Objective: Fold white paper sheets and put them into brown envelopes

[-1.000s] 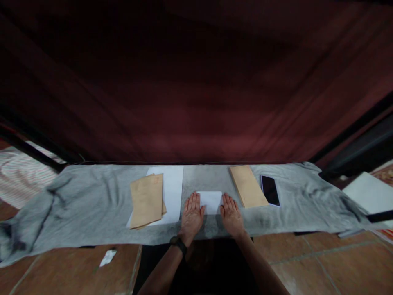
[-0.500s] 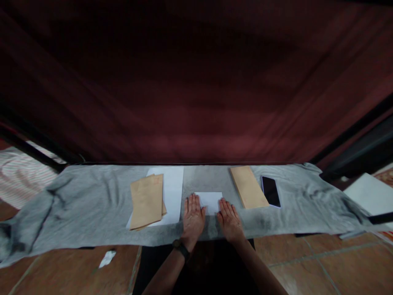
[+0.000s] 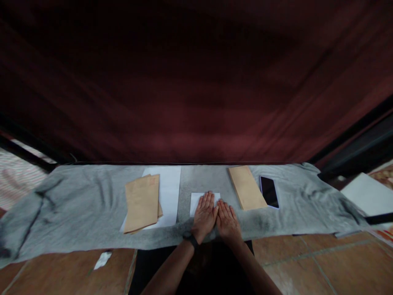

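Note:
A small white sheet of paper [image 3: 195, 201], apparently folded, lies on the grey cloth in front of me. My left hand [image 3: 205, 213] rests flat across its middle, fingers stretched out. On the paper's right edge lies my right hand [image 3: 227, 219], also flat with its fingers extended. The two hands are side by side, thumbs close together. Between and under them, much of the paper is hidden. To the right is a stack of brown envelopes [image 3: 247, 187]. On the left, several brown envelopes [image 3: 143, 203] lie over large white sheets [image 3: 170, 190].
A grey cloth [image 3: 92, 205] covers the narrow work surface. A phone [image 3: 269, 191] lies just right of the envelope stack. Behind the surface hangs a dark red curtain [image 3: 196, 102]. A white scrap [image 3: 102, 260] lies on the tiled floor [image 3: 70, 272].
My left hand has slid right, from the paper's left edge onto its middle, next to my right hand. My right hand stays at the right edge. The view has shifted slightly.

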The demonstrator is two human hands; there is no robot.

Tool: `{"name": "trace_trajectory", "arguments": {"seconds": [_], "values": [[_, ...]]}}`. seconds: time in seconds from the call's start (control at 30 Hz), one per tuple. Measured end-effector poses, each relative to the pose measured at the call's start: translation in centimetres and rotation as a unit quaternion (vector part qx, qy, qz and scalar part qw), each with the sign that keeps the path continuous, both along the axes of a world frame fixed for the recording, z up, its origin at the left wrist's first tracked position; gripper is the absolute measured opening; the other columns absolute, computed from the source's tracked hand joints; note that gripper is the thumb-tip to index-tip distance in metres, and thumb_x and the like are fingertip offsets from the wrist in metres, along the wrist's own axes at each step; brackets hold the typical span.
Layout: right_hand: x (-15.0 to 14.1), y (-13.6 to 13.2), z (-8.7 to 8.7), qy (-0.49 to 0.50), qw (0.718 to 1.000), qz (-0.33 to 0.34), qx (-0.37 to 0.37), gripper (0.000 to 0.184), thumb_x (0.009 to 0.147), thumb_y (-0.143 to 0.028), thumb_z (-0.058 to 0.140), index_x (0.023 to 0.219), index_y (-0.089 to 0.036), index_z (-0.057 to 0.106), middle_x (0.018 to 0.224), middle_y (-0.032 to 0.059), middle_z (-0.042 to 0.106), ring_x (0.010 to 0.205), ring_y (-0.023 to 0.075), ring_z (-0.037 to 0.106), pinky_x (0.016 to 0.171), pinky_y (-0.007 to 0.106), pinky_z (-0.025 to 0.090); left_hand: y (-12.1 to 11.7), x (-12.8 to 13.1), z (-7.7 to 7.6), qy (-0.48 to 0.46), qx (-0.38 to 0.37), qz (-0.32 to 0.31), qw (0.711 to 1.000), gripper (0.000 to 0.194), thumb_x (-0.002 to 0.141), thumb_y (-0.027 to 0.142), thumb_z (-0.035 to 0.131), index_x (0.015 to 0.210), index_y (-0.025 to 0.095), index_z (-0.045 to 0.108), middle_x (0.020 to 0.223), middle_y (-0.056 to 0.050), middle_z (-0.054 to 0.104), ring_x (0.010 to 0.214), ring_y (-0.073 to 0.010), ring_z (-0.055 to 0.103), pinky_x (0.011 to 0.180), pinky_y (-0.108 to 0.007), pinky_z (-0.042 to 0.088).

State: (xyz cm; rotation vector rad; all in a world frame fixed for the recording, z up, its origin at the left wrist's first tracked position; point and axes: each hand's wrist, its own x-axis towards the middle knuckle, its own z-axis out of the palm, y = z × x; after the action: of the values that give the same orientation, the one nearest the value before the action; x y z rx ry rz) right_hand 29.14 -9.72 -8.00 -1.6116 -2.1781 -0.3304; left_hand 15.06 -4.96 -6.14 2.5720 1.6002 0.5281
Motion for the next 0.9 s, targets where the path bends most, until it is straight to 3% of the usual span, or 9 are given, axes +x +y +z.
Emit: {"name": "trace_trajectory", "arguments": {"seconds": [0.3, 0.43, 0.63, 0.9], "values": [[-0.1, 0.2, 0.4, 0.024, 0.999, -0.02, -0.032, 0.053, 0.103, -0.029, 0.036, 0.153, -0.013, 0.037, 0.15, 0.0118, 0.05, 0.14, 0.0259, 0.044, 0.118, 0.045, 0.028, -0.3, -3.7, -0.1, 0.012, 0.022, 0.094, 0.995, 0.056, 0.1, 0.029, 0.034, 0.152, 0.009, 0.035, 0.158, -0.015, 0.037, 0.149, -0.0248, 0.029, 0.121, -0.046, 0.03], [-1.3, 1.6, 1.2, 0.035, 0.997, -0.016, -0.06, 0.049, 0.104, -0.027, 0.032, 0.147, -0.011, 0.046, 0.15, 0.0117, 0.05, 0.141, 0.0254, 0.042, 0.118, 0.045, 0.028, -0.5, -4.2, 0.1, 0.019, 0.022, 0.103, 0.994, 0.055, 0.099, 0.028, 0.035, 0.15, 0.008, 0.037, 0.157, -0.016, 0.04, 0.148, -0.0259, 0.033, 0.12, -0.047, 0.032], [-3.5, 3.5, 1.9, 0.026, 0.995, 0.04, -0.092, 0.049, 0.104, -0.03, 0.033, 0.149, -0.014, 0.043, 0.154, 0.0109, 0.044, 0.144, 0.0224, 0.039, 0.117, 0.043, 0.031, -0.6, -4.3, 0.4, 0.032, 0.018, 0.09, 0.995, 0.057, 0.095, 0.02, 0.035, 0.151, 0.007, 0.036, 0.158, -0.015, 0.037, 0.149, -0.0245, 0.029, 0.121, -0.045, 0.03], [-0.7, 3.8, 0.5, 0.007, 0.997, 0.033, -0.062, 0.055, 0.104, -0.032, 0.036, 0.155, -0.012, 0.031, 0.154, 0.0146, 0.044, 0.144, 0.0252, 0.038, 0.117, 0.046, 0.03, -0.9, -4.6, -0.1, 0.024, 0.028, 0.113, 0.993, 0.059, 0.097, 0.026, 0.037, 0.153, 0.009, 0.032, 0.158, -0.016, 0.036, 0.148, -0.0251, 0.031, 0.12, -0.046, 0.032]]}}
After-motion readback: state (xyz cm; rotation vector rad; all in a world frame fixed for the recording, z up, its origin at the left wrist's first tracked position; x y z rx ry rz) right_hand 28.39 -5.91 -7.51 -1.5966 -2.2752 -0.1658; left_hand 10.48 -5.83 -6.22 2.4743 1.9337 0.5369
